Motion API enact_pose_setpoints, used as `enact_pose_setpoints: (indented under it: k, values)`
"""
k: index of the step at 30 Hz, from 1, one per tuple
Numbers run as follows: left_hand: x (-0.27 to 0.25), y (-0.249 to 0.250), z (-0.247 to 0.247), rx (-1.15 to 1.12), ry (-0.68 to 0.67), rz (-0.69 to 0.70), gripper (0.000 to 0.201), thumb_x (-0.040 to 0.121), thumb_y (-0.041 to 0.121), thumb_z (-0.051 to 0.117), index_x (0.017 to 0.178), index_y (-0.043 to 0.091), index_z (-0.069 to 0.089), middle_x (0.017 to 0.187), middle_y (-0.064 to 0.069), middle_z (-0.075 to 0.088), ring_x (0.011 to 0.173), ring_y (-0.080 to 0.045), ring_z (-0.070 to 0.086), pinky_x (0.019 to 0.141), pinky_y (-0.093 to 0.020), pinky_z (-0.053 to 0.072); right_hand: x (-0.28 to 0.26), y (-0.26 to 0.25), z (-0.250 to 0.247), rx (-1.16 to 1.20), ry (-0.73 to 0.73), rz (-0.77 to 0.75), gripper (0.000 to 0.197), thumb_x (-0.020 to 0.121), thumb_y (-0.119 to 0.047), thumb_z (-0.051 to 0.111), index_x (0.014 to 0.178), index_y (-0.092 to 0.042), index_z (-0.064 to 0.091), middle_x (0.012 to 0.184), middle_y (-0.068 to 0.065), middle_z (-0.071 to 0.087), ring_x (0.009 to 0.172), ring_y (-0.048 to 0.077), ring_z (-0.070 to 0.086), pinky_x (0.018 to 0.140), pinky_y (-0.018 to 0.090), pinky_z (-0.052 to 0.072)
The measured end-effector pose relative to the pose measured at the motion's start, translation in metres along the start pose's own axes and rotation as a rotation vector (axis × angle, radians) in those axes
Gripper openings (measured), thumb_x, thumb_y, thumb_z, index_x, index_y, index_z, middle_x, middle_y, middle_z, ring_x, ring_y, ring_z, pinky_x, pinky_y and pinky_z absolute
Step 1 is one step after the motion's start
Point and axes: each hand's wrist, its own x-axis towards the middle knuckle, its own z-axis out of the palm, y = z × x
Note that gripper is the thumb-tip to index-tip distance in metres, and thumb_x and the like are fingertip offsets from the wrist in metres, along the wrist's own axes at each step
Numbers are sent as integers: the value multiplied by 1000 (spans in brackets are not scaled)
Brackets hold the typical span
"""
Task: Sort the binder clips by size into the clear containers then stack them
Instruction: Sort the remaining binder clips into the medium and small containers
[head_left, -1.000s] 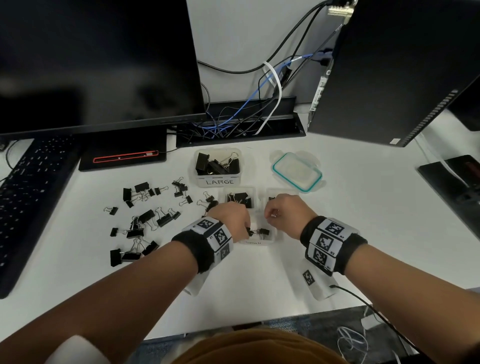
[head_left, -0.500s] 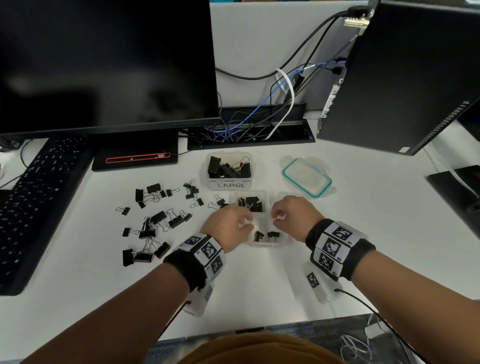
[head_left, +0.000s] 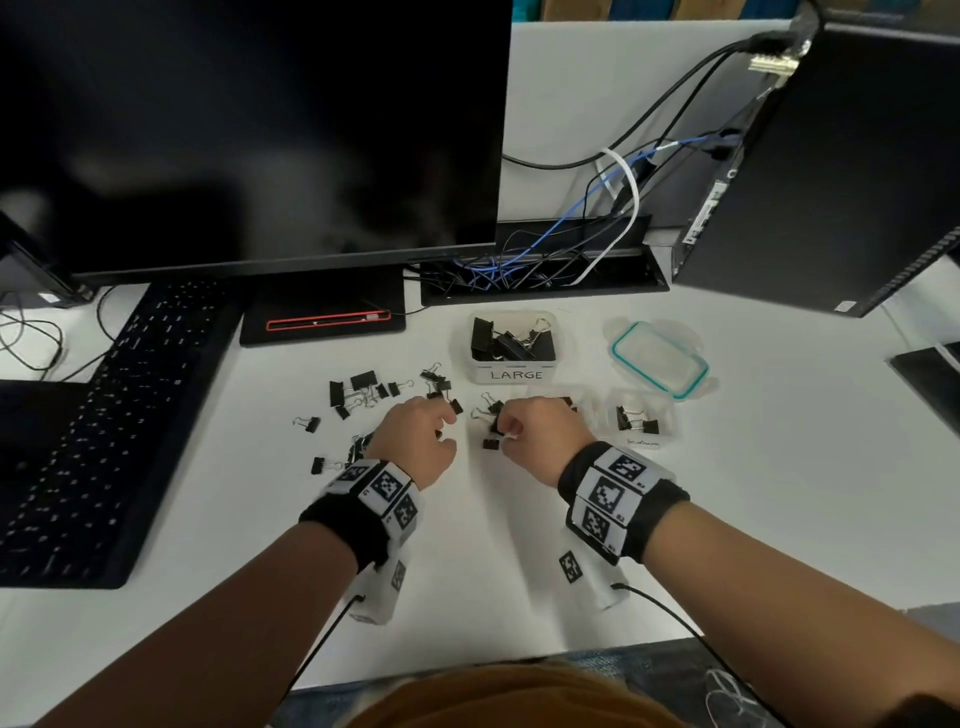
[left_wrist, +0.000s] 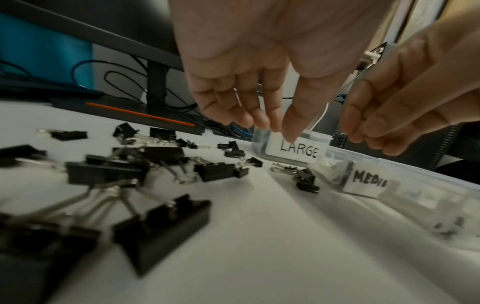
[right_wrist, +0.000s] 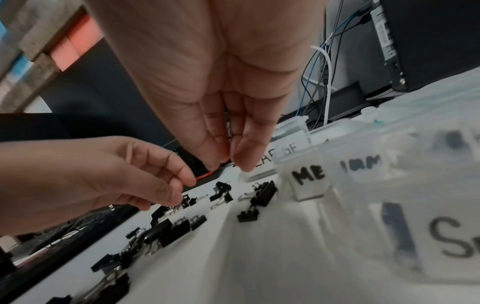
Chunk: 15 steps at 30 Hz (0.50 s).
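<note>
Black binder clips of mixed sizes lie loose on the white desk, left of three clear containers. The one labelled LARGE holds big clips. The MEDIUM container is mostly hidden behind my right hand in the head view. The small container holds a few clips. My left hand hangs with loosely curled fingers just above small clips, holding nothing I can see. Beside it, my right hand has its thumb and fingers close together and empty, above two small clips.
A teal-rimmed lid lies right of the LARGE container. A keyboard sits at the left, and a monitor with its base behind. A cable tray and a computer tower stand at the back.
Both hands have left the small container and moved left, over the loose clips between the pile and the containers.
</note>
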Motion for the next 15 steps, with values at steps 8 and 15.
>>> enact_pose_setpoints:
  k: [8, 15]
  values:
    - [4, -43, -9, 160, -27, -75, 24, 78, 28, 66, 101, 24, 61, 109, 3, 61, 106, -17, 55, 90, -36, 47, 13, -20, 39, 29, -73, 19, 27, 84, -7, 52, 110, -7, 62, 108, 10, 64, 101, 26, 58, 80, 26, 42]
    - [8, -55, -9, 199, -119, -43, 35, 81, 38, 63, 114, 26, 57, 119, 2, 57, 113, -18, 50, 95, -36, 44, 21, -28, 65, 74, -66, 38, 34, 83, -3, 50, 116, -6, 58, 112, 13, 62, 104, 28, 57, 88, 31, 46]
